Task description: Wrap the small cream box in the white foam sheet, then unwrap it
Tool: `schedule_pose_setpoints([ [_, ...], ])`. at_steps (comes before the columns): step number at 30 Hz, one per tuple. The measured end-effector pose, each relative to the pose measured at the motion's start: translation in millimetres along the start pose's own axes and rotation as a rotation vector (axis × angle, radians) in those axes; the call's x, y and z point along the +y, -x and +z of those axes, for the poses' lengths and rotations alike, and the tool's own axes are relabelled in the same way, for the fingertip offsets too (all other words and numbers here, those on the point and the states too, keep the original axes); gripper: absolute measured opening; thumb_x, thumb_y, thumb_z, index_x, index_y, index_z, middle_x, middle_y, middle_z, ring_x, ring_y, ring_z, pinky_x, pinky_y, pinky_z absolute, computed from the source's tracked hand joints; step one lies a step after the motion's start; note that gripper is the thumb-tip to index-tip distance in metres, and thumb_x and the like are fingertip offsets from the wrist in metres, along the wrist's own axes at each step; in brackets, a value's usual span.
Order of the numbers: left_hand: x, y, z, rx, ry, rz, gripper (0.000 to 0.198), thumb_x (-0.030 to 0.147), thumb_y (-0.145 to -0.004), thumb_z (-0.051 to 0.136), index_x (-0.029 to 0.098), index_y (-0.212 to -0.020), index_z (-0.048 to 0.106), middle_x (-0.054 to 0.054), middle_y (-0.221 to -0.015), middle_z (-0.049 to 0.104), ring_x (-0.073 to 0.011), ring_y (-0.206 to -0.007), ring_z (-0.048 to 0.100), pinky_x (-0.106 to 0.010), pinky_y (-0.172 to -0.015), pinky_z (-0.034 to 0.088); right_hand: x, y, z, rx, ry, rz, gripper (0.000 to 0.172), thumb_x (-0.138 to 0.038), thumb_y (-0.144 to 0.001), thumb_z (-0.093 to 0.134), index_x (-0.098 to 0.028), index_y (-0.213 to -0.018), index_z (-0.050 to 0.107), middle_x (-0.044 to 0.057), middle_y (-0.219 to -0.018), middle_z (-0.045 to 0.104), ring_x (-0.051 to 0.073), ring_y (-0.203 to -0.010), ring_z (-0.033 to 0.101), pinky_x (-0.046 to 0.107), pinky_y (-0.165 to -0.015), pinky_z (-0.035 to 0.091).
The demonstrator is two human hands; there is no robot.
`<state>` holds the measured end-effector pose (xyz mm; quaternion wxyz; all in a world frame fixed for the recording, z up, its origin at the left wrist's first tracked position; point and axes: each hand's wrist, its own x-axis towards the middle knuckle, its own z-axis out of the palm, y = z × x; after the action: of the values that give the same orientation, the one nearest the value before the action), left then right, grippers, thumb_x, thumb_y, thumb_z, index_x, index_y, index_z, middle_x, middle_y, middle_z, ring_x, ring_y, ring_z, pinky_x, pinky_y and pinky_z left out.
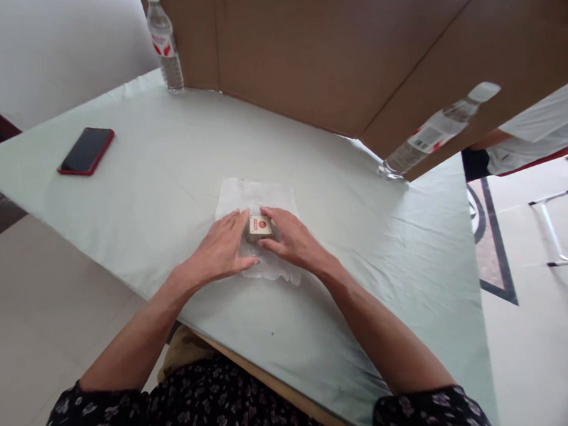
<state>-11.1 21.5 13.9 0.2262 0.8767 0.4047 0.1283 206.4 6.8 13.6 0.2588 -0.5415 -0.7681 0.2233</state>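
Observation:
A small cream cardboard box (259, 227) with red print rests on a crinkled white translucent sheet (256, 192), which looks like thin wrapping material. My left hand (223, 247) is at the box's left side, fingers stretched out and thumb spread away toward me, holding nothing. On the other side, my right hand (294, 237) has the box's right end between its thumb and fingers, thumb at the near edge and index finger at the far corner. How firmly it grips cannot be seen.
The table (160, 178) has a pale green cover. A red-cased phone (86, 152) lies at left. Water bottles stand at the back left (164, 47) and right (437, 132), against a large brown cardboard panel (288, 45). Another person's white sleeve (551, 120) shows at right.

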Motion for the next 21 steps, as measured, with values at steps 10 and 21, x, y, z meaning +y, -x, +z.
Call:
schedule_pose_setpoints([
  [10,-4,-1,22.7,-0.081,-0.122,-0.079,0.095,0.057,-0.082,0.062,0.012,-0.156,0.026,-0.022,-0.164,0.029,-0.0386,-0.155,0.021,-0.053,-0.124,0.017,78,78,-50,0.432,0.024,0.29,0.051,-0.048,-0.081,0.069,-0.023,-0.125,0.064,0.013,-0.123,0.07,0.031,-0.107,0.068,0.05,-0.087,0.056],
  [21,-3,-17,2.7,-0.078,-0.219,-0.004,0.081,0.054,-0.088,0.06,0.014,-0.154,0.035,-0.022,-0.164,0.029,-0.0373,-0.155,0.021,-0.054,-0.122,0.023,14,54,-36,0.266,0.186,-0.057,0.046,-0.04,-0.091,0.062,-0.026,-0.135,0.059,0.014,-0.142,0.059,0.033,-0.133,0.054,0.056,-0.111,0.042],
])
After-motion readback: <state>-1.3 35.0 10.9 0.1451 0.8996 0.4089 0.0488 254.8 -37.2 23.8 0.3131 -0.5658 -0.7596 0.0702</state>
